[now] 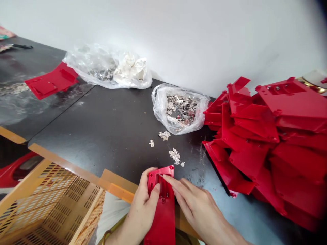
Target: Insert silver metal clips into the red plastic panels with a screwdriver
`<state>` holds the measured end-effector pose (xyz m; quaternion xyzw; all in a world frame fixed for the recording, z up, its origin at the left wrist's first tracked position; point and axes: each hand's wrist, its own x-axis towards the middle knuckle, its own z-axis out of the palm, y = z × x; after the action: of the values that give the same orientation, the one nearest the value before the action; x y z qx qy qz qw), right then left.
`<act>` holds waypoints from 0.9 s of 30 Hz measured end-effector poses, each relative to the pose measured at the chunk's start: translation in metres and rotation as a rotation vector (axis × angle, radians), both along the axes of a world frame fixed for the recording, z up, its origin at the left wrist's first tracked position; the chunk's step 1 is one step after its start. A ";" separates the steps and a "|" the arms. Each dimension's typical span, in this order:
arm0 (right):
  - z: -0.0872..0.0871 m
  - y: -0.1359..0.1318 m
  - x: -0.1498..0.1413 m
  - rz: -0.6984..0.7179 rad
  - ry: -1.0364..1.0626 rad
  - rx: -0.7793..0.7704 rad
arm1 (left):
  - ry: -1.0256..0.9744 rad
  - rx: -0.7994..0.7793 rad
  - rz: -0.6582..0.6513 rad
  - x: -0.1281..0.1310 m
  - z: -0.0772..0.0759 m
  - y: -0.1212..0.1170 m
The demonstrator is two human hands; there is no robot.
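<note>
My left hand (141,207) grips a long red plastic panel (162,217) by its left side, thumb laid across its face near the top end. My right hand (198,206) pinches a small metal clip at its fingertips and presses it against the top of the panel. Small heaps of loose silver metal clips (175,156) lie on the dark table just beyond the panel. An open clear plastic bag of the same metal clips (180,109) sits farther back.
A big heap of red plastic panels (270,146) fills the right side of the dark table (109,132). An orange slatted crate (48,204) stands at the lower left. A second crumpled bag (107,66) and a single red panel (51,81) lie at the back left.
</note>
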<state>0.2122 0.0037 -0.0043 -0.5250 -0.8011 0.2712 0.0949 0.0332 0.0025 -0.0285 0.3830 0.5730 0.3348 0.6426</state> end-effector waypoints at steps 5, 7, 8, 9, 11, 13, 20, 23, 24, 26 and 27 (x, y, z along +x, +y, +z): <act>0.003 0.002 -0.001 -0.002 0.006 -0.010 | 0.005 0.010 -0.001 0.001 0.002 -0.001; 0.004 0.003 -0.002 -0.011 0.032 -0.004 | 0.027 0.027 -0.008 0.001 0.001 -0.002; 0.004 0.003 -0.002 -0.016 0.049 -0.001 | 0.049 0.038 -0.019 0.000 0.001 -0.003; 0.005 0.003 -0.003 -0.021 0.069 -0.004 | 0.074 0.052 -0.035 0.000 0.000 -0.004; 0.005 0.003 -0.004 -0.036 0.118 -0.039 | 0.118 0.078 -0.077 -0.002 -0.002 -0.007; 0.004 0.001 -0.005 -0.054 0.158 -0.095 | 0.144 0.098 -0.117 -0.003 -0.005 -0.009; 0.001 -0.003 -0.008 -0.071 0.162 -0.155 | 0.147 0.069 -0.080 -0.007 -0.005 -0.009; -0.001 -0.001 -0.008 -0.064 0.208 -0.168 | 0.132 0.049 -0.040 -0.008 -0.004 -0.008; -0.001 0.000 -0.008 -0.059 0.204 -0.161 | 0.125 0.048 -0.036 -0.008 -0.004 -0.007; -0.002 0.001 -0.009 -0.043 0.168 -0.138 | 0.115 0.050 -0.038 -0.008 -0.003 -0.007; -0.002 0.002 -0.010 -0.035 0.145 -0.129 | 0.113 0.050 -0.041 -0.007 -0.003 -0.007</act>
<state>0.2026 0.0053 -0.0064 -0.5230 -0.7638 0.3578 0.1231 0.0257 -0.0041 -0.0319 0.4291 0.5917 0.3136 0.6061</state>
